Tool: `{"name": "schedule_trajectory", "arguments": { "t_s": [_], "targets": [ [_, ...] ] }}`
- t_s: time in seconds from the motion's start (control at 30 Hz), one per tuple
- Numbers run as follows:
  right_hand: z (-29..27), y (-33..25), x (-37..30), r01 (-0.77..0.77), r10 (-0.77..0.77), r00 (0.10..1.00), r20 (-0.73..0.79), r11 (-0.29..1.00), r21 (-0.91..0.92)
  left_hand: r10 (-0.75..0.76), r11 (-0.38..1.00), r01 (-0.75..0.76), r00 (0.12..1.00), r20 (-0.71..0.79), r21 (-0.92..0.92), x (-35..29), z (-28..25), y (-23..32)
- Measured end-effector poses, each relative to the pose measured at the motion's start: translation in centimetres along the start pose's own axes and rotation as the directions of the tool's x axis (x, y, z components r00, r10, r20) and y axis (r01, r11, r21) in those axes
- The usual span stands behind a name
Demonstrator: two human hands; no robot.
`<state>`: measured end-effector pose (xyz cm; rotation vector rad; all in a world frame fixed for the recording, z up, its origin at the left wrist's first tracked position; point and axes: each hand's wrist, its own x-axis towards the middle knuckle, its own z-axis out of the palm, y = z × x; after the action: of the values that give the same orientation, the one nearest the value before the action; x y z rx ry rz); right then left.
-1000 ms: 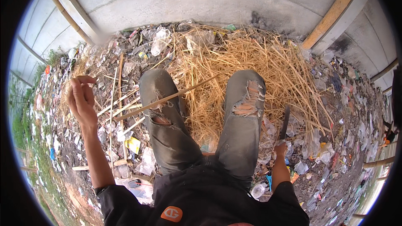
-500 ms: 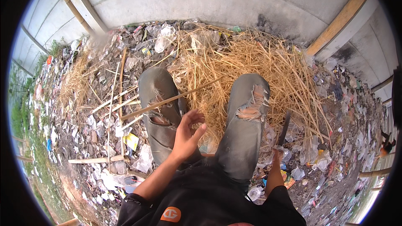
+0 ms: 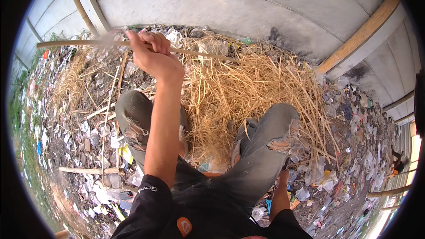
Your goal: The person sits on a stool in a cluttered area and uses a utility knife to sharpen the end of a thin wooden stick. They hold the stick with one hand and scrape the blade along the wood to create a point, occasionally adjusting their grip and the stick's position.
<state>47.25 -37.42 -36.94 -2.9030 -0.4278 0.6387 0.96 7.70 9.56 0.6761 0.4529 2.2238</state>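
Note:
My left hand is raised on a stretched arm, in front of the wall's foot. Its fingers are closed round a long, thin bamboo strip, which lies crosswise, its left part reaching far out to the side. Low beside my right thigh is my right hand, closed on the handle of a long dark-bladed knife. My bent knee hides most of the blade. Between and beyond my knees spreads a heap of pale straw-like bamboo shavings.
A grey panel wall stands ahead, with a wooden post leaning at right. Litter and plastic scraps cover the ground. Thin sticks and a short bamboo piece lie at left. A person shows small at far right.
My left hand has gone up and forward and now grips the strip that lay across my knees. My knees have spread apart. The knife blade has slipped behind my right knee.

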Motion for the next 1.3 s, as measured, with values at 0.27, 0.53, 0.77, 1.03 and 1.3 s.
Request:
{"name": "schedule_trajectory", "arguments": {
  "t_s": [0.27, 0.53, 0.77, 1.03, 1.3],
  "targets": [
    [-18.8, -8.2, -4.2, 0.061, -0.059, 0.998, -0.026, 0.992, 0.112, 0.19, 0.968, -0.216, 0.964, 0.185, 0.129, 10.8, 4.5, 0.7],
    [-35.7, -22.6, -8.5, 0.209, -0.214, 0.975, -0.054, 0.975, -0.078, 0.333, 0.923, -0.358, 0.927, 0.174, 0.142, 12.3, 6.7, -2.9],
    [-37.7, -37.4, -9.7, 0.544, -0.526, 0.839, -0.138, 0.821, 0.174, 0.392, 0.909, -0.411, 0.897, 0.202, 0.062, 11.1, 9.1, -0.9],
    [-31.0, -53.5, -14.6, 0.785, -0.812, 0.565, 0.148, 0.584, 0.206, 0.369, 0.919, -0.387, 0.913, 0.175, 0.082, 10.6, 9.4, -2.4],
    [-18.4, -60.9, -13.9, 0.889, -0.899, 0.372, 0.231, 0.416, 0.189, 0.313, 0.931, -0.343, 0.926, 0.214, 0.123, 14.7, 6.8, -3.6]
  ]
}}
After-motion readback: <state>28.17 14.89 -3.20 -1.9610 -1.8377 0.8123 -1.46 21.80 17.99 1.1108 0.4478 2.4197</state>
